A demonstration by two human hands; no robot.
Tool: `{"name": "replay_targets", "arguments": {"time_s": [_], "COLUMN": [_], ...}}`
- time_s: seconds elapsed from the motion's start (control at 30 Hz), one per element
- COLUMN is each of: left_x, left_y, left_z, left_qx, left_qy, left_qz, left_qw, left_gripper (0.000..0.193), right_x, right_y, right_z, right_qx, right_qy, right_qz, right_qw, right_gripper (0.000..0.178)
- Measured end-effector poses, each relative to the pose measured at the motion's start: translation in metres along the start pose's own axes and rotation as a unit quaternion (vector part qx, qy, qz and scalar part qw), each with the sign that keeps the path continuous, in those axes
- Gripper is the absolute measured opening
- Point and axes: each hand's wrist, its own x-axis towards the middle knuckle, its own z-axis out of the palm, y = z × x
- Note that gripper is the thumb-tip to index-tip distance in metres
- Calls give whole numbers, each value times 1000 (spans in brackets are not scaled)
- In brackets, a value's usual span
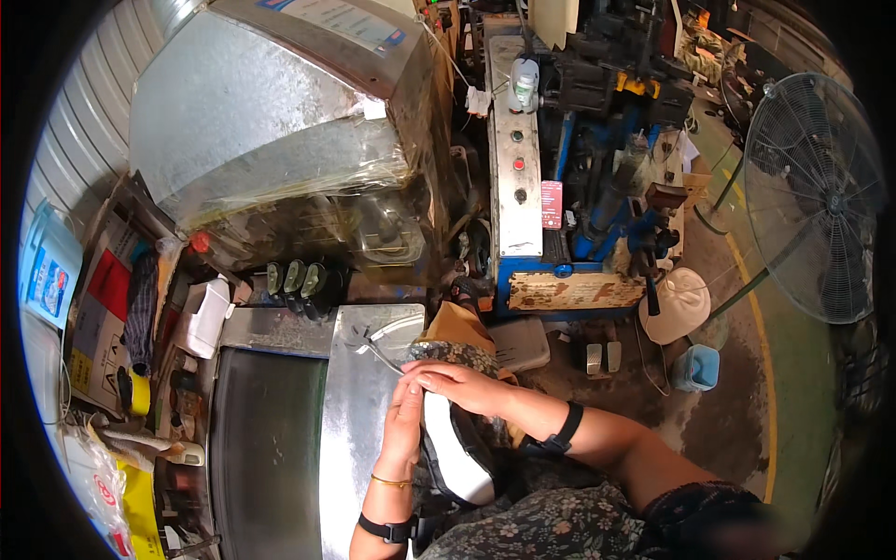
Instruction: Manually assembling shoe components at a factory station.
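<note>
A long white piece with black edges [455, 450], rounded like part of a shoe, lies against my lap. My left hand [401, 425] is closed at its upper end, with the fingers pointing away from me. Over those fingertips bends my right hand [462, 385], coming in from the right, also closed; the grip is partly hidden between the hands. Beyond the fingertips, a thin grey strip [378, 352] with a dark forked end sticks out above the shiny metal plate [359, 448]. Patterned fabric [450, 353] shows just past my right hand.
A dark conveyor belt [266, 439] runs beside the plate, under a large metal hood [271, 121]. Several dark shoe-shaped pieces [306, 285] stand at its far end. Ahead right are a machine panel with buttons [515, 177], a foot pedal [603, 357], a blue container [696, 368] and a large fan [831, 198].
</note>
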Motion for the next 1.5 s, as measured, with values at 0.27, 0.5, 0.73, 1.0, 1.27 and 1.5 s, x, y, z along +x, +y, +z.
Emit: {"name": "replay_targets", "arguments": {"time_s": [0.27, 0.5, 0.73, 1.0, 1.27, 1.5], "left_x": [8, 5, 1, 8, 2, 4], "left_y": [-4, -12, -1, -6, -4, -1], "left_z": [0, -15, 0, -13, -20, -18], "left_qx": [35, -112, 22, 80, 175, 70], "left_qy": [-23, -17, -33, -65, -68, -102], "left_qz": [-1, -87, -22, -45, -39, -97], "left_qw": [999, 990, 999, 994, 981, 987], "left_gripper": [48, 54, 40, 49, 66, 79], "right_x": [-1, 1, -6, -9, -27, -36], "right_y": [0, -10, -13, 8, 5, -2], "right_z": [-11, 0, -16, -2, 17, -1], "right_qx": [-48, -270, -18, -70, -200, -173], "right_qy": [-29, 16, -64, 59, 132, 10], "right_qz": [-68, -129, -55, -97, -139, -109], "right_qw": [996, 954, 996, 991, 961, 979], "right_gripper": [26, 21, 27, 31, 32, 60]}}
